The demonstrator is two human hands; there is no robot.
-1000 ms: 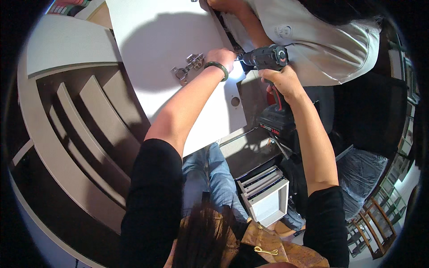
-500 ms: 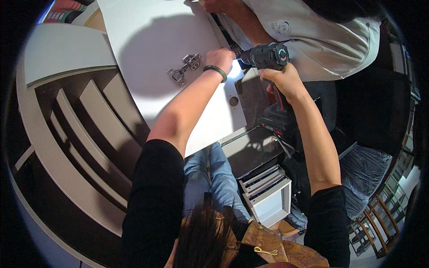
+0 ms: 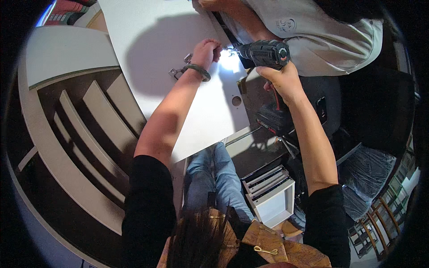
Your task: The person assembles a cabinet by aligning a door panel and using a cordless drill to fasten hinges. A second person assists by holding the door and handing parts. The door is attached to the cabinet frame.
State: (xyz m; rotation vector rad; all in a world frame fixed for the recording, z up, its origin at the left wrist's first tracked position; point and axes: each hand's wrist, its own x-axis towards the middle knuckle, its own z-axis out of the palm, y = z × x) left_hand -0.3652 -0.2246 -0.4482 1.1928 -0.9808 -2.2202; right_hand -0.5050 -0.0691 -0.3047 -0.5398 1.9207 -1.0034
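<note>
A white panel (image 3: 170, 49) lies across the middle, with a round hole (image 3: 236, 101) near its right edge. My right hand (image 3: 282, 80) grips a black cordless drill (image 3: 263, 53) whose lit tip points left at the panel's edge. My left hand (image 3: 206, 49), a bracelet on its wrist, is closed around something small at the drill's tip; what it pinches is too small to tell. A metal hinge (image 3: 181, 67) lies on the panel just left of that wrist. Another person in a light shirt (image 3: 313, 35) holds the panel's far edge.
White shelf boards (image 3: 89, 125) stand in a curved unit on the left. A small white open box (image 3: 272, 196) sits on the floor at the lower right, beside plastic-wrapped items (image 3: 371, 174). My jeans-clad legs (image 3: 214, 178) are beneath the panel.
The panel, both my hands and the drill have shifted up and slightly left in view. My left hand stays at the drill's tip.
</note>
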